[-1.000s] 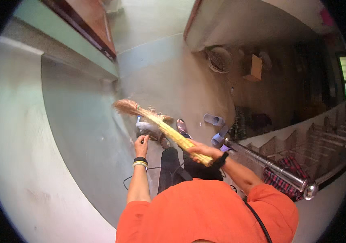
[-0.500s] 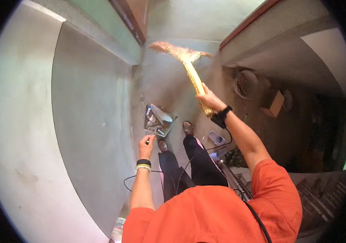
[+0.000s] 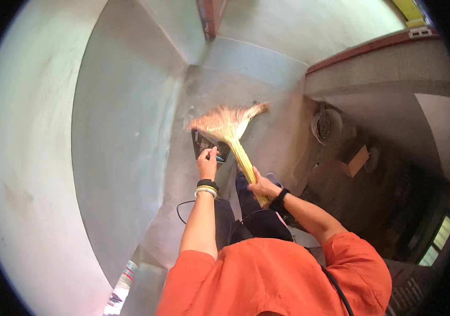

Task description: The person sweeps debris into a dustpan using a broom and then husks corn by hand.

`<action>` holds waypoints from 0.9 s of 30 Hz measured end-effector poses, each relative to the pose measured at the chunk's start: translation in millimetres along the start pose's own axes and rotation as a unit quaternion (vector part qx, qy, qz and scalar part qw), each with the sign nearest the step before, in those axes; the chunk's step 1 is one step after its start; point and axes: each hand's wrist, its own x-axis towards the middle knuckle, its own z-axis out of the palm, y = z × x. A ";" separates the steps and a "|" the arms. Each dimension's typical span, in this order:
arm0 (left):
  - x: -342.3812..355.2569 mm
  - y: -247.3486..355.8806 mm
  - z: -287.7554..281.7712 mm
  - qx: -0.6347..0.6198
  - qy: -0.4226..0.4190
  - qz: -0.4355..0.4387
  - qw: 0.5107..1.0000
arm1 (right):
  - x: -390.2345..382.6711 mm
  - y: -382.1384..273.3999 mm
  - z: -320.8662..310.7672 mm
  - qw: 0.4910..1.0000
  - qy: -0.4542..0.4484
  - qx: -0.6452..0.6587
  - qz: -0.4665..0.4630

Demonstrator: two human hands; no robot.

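My right hand is wrapped round the yellow handle of a grass broom. Its reddish, fanned bristles spread over the far side of a dark dustpan. Inside the pan lies some litter, with a blue piece near its near corner; the bristles and my left hand cover part of it. My left hand is closed at the pan's near side, seemingly on the dustpan's handle, which is mostly hidden beneath the fist.
A pale wall runs close along my left. On the right, a lower, darker floor holds a round wire basket and an open cardboard box. A dark cable loops beside my left forearm. My legs are just below the broom.
The broom has come down and nearer to me, its bristles now over the dustpan. My left hand has moved slightly up and right in the view. The view has shifted.
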 end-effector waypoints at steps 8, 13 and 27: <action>-23.8 -43.2 -28.7 -0.082 0.096 -0.034 0.991 | -90.2 -85.3 -34.5 0.993 -0.035 -0.108 0.014; -30.5 -8.0 -16.1 -0.073 0.152 -0.087 0.982 | -24.0 -109.4 -39.3 0.964 0.026 -0.256 -0.072; -23.5 -31.5 -2.7 -0.067 0.197 -0.066 0.976 | 4.0 -22.3 -5.6 0.905 0.021 -0.423 0.038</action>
